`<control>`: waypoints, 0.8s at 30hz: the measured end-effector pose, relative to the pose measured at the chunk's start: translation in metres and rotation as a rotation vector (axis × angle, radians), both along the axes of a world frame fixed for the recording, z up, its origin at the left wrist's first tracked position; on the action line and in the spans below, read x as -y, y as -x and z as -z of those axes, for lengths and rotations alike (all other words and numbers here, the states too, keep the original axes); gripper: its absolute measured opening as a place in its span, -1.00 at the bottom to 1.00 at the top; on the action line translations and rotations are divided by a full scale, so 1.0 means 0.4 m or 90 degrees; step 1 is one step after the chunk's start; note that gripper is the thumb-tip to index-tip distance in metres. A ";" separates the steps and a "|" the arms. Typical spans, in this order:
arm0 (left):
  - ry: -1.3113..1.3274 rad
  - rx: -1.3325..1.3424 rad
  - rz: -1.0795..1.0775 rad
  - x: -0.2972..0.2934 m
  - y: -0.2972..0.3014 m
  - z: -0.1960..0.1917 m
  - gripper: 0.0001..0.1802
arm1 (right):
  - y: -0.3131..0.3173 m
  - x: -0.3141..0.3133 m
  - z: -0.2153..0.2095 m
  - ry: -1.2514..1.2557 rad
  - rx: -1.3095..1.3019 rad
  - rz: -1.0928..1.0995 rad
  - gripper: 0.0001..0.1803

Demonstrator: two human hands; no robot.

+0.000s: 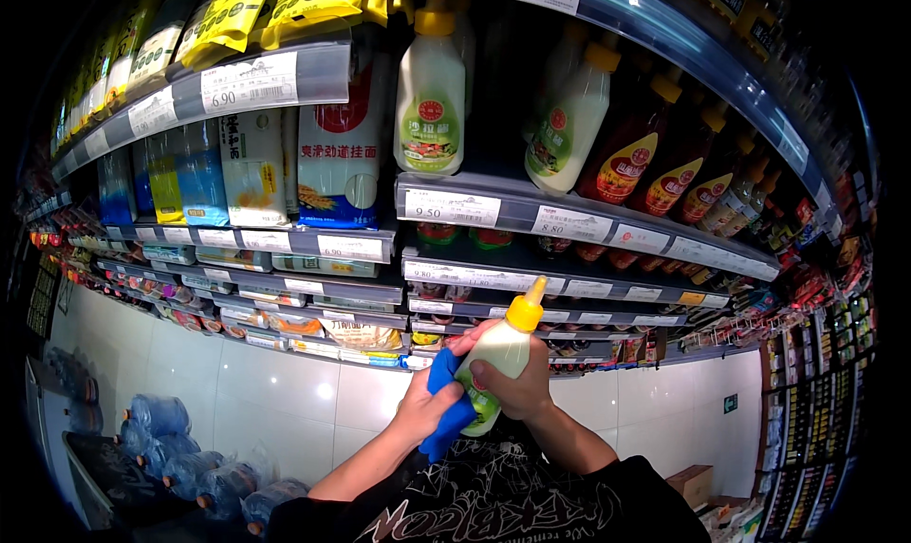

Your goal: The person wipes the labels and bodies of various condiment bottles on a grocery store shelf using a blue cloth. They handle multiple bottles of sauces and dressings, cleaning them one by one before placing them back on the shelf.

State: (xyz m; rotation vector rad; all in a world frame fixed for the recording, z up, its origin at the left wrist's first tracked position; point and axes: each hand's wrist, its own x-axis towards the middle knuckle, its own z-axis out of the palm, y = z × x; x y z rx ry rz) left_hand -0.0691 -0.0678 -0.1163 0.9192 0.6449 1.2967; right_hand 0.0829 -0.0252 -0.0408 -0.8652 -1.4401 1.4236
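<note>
My right hand [517, 384] is wrapped around a pale squeeze bottle [500, 351] with a yellow cap and a green label, held tilted in front of my chest. My left hand [424, 408] grips a blue cloth [446, 405] and presses it against the bottle's left side and bottom. Two matching white bottles [432, 88] with yellow caps stand on the shelf [493, 206] above, beside several dark red sauce bottles [631, 154].
Store shelving curves across the view with price-tag rails. Noodle packets [337, 149] in white, blue and yellow fill the left shelves. Large water jugs [166, 448] sit on the white tiled floor at lower left. A cardboard box [691, 483] lies at lower right.
</note>
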 end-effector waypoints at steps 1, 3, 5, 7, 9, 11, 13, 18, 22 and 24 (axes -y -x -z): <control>0.127 0.030 -0.031 0.005 -0.006 -0.011 -0.45 | 0.008 0.001 0.024 -0.066 -0.004 0.033 -0.62; 0.346 0.124 -0.067 0.001 -0.008 -0.023 -0.51 | 0.034 0.013 0.035 -0.171 0.007 0.081 -0.61; 0.352 0.273 -0.043 -0.014 -0.016 0.060 -0.52 | 0.053 0.025 0.052 -0.304 0.079 0.091 -0.58; 0.432 0.314 -0.015 -0.028 -0.028 -0.040 -0.61 | 0.067 0.040 0.081 -0.394 0.112 0.106 -0.55; 0.471 0.466 0.024 -0.016 -0.009 0.031 -0.64 | 0.077 0.044 0.102 -0.509 0.153 0.086 -0.59; 0.521 0.533 0.049 -0.032 -0.005 0.091 -0.60 | 0.081 0.040 0.114 -0.599 0.211 0.024 -0.64; 0.526 0.581 0.107 -0.042 0.005 0.108 -0.56 | 0.083 0.032 0.132 -0.630 0.199 0.004 -0.66; 0.452 0.462 0.037 -0.033 0.005 0.173 -0.63 | 0.084 0.017 0.129 -0.641 0.203 -0.016 -0.62; 0.420 0.314 -0.074 -0.042 0.002 0.156 -0.67 | 0.088 0.017 0.133 -0.574 0.175 0.021 -0.57; 0.408 0.224 -0.125 -0.031 -0.001 0.110 -0.70 | 0.087 0.023 0.114 -0.536 0.175 0.038 -0.56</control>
